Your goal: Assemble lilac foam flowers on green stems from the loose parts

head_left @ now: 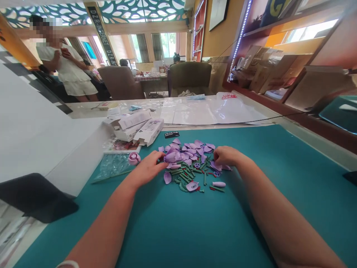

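Observation:
Purple plastic petals [192,150] and short green stem pieces [187,172] lie in a loose pile on a green mat [167,223]. At the pile's left side, my left hand [150,167] pinches the base of a partly built purple toy flower [173,155]. My right hand [225,155] reaches into the right edge of the pile, fingers curled down among petals; what they hold, if anything, is hidden. A pink-purple rose-like bloom [134,158] on a green stem lies left of my left hand.
Opened white boxes [149,131] and a clear plastic bag [111,165] lie at the left. A black card [171,134] sits behind the pile. A dark flat object [36,197] stands at the left edge. Beyond are chairs [191,76] and a standing person [65,63].

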`<state>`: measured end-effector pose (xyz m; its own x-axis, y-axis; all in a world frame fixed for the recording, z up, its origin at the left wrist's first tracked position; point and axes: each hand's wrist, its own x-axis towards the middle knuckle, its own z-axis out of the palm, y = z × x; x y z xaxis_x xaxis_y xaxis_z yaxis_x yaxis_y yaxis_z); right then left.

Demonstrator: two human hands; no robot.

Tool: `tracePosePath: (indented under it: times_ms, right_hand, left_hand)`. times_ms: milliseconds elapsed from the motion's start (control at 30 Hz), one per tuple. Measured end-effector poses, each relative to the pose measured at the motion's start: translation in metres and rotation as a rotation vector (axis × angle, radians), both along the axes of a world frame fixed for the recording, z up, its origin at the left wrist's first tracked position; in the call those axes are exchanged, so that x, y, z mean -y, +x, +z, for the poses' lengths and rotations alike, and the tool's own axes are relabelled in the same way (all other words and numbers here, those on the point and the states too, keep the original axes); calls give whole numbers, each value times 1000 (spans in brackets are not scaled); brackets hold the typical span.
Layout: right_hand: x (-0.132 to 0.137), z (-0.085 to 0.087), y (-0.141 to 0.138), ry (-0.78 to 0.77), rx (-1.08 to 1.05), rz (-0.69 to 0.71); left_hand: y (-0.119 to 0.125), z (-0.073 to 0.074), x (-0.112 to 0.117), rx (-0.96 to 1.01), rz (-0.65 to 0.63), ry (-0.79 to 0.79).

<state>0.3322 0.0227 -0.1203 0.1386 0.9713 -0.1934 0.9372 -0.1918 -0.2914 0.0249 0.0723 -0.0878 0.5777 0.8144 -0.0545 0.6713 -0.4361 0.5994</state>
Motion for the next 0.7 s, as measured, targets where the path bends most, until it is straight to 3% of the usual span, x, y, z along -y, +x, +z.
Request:
tracePosePath:
  times_ms: [267, 467, 700]
  right_hand:
    - [2, 14, -5, 126, -184, 61]
    - [6, 26, -37, 316, -816, 102]
    - [10, 33, -56, 253, -1099, 59]
  left_hand:
    - [-2, -2, -1, 6, -35, 5]
    - [-2, -1, 1, -51, -24, 72]
    - [-1, 9, 8, -49, 22, 57]
